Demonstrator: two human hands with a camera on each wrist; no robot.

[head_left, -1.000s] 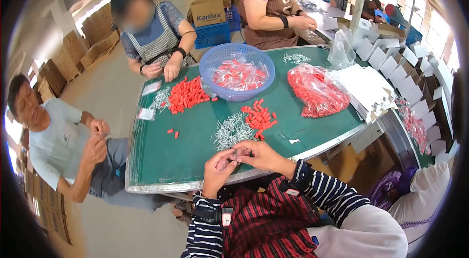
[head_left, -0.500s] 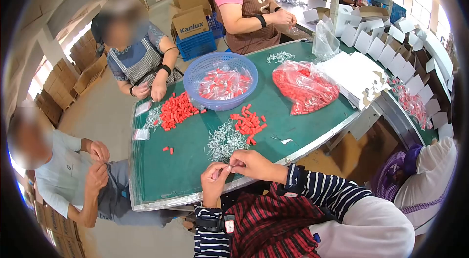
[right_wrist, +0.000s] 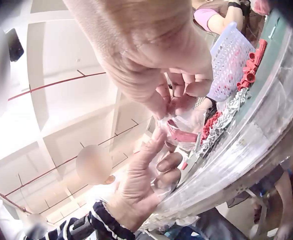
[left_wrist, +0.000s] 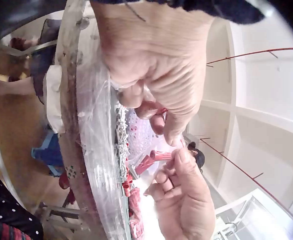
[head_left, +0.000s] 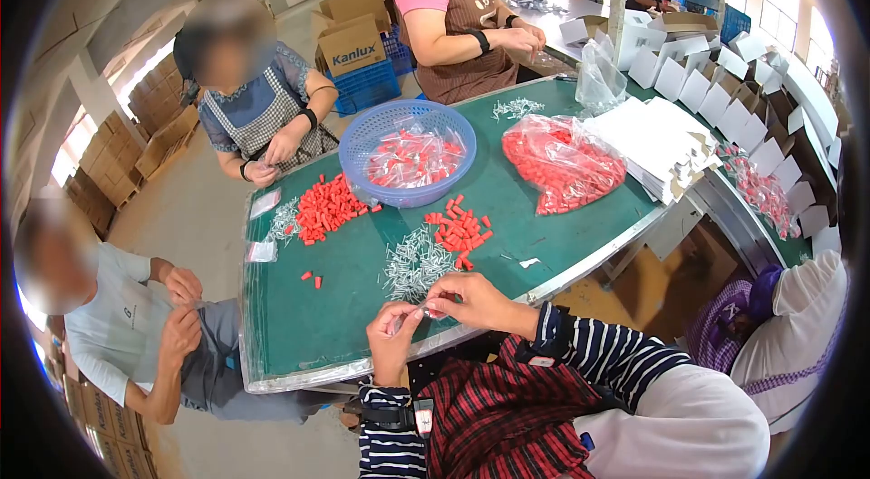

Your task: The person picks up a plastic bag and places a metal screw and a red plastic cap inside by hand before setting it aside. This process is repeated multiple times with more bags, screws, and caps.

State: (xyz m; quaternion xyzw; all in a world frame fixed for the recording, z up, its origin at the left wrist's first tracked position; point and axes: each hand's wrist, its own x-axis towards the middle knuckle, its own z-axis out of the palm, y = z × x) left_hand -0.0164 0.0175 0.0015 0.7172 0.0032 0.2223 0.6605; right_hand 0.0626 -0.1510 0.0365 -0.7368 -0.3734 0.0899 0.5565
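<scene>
Small bag (right_wrist: 189,137) pinched at desk (head_left: 317,329) near edge

Clear small bag, red plugs (right_wrist: 182,136) inside, between left hand (head_left: 391,334) and right hand (head_left: 476,302); hands together, fingertips of both pinching it, above the desk's near edge. Just beyond: screws (head_left: 417,263), loose plugs (head_left: 459,232) beside them. Toward far edge: basket (head_left: 412,197); big bag (head_left: 566,166) right of it.
</scene>
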